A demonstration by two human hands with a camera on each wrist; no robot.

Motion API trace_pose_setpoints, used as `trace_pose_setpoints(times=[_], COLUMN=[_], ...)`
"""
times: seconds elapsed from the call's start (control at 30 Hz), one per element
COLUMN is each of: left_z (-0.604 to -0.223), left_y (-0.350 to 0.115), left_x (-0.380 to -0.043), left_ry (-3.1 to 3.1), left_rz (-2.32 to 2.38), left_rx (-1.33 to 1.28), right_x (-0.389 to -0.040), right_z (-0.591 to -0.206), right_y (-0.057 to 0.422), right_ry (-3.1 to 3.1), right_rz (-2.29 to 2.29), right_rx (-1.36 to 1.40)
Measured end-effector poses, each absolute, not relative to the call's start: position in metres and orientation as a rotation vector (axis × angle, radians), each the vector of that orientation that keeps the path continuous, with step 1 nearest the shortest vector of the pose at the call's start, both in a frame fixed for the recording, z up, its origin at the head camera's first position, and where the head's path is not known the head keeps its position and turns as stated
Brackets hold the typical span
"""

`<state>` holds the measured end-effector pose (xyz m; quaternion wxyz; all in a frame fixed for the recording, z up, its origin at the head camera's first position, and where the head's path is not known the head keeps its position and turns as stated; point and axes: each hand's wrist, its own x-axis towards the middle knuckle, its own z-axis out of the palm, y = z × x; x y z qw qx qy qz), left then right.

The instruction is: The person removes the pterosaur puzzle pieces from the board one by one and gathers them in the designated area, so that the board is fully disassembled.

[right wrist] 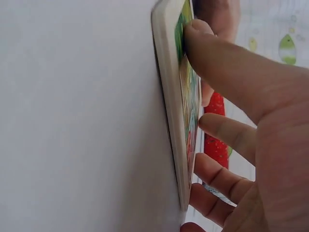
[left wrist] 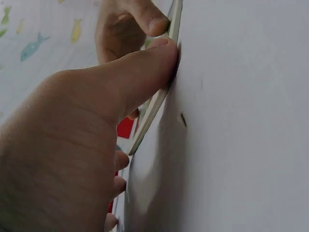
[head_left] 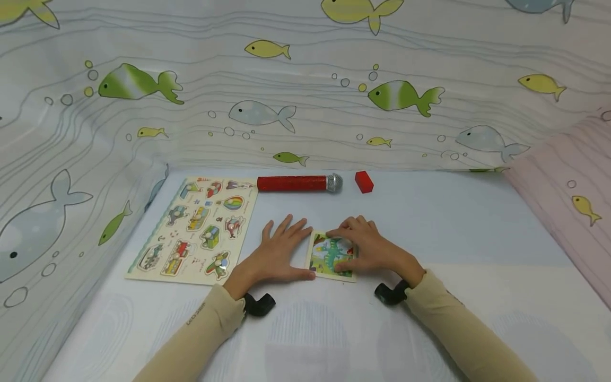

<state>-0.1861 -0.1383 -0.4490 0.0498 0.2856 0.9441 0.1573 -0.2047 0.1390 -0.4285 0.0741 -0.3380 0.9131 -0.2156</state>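
Note:
A small square picture puzzle (head_left: pixel 328 255) with a green dinosaur lies flat on the table between both hands. My left hand (head_left: pixel 277 253) is spread along its left side, fingers straight. In the left wrist view, the left thumb (left wrist: pixel 140 67) rests against the pale edge of the puzzle board (left wrist: pixel 153 105). My right hand (head_left: pixel 371 246) bends over the right half, index finger at the far edge and thumb on the picture. From the right wrist, the thumb (right wrist: pixel 217 53) presses on the picture face while the other fingers reach the board's far side. The right hand hides part of the picture.
Left of the hands lies a large wooden peg puzzle board (head_left: pixel 159 236) with vehicle pieces. Behind them are a red microphone (head_left: pixel 292 183) with a silver head and a small red block (head_left: pixel 364 181). A fish-patterned cloth (head_left: pixel 305 127) hangs around the white table (head_left: pixel 477 223).

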Motion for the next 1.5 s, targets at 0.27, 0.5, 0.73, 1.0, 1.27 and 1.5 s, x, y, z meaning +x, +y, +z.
trace_pose_setpoints(times=[0.27, 0.5, 0.73, 1.0, 1.27, 1.5], left_z=[-0.448, -0.448, -0.452, -0.449, -0.445, -0.446], left_y=[-0.14, -0.137, -0.137, -0.133, -0.134, -0.134], left_x=[-0.189, -0.186, -0.18, -0.179, -0.182, -0.184], left_ry=[2.818, 2.794, 2.811, 2.788, 2.751, 2.756], left_rz=[0.696, 0.719, 0.701, 0.687, 0.66, 0.631], left_rx=[1.056, 1.147, 1.112, 1.069, 1.09, 1.103], right_x=[-0.214, -0.22, -0.238, -0.248, -0.252, -0.259], right_z=[-0.427, -0.425, -0.422, -0.417, -0.414, -0.407], right_y=[0.139, 0.138, 0.132, 0.128, 0.129, 0.124], right_ry=[2.754, 2.722, 2.607, 2.536, 2.458, 2.417], right_rz=[-0.69, -0.752, -0.747, -0.648, -0.697, -0.626], right_rx=[-0.977, -0.966, -0.991, -1.037, -0.993, -0.986])
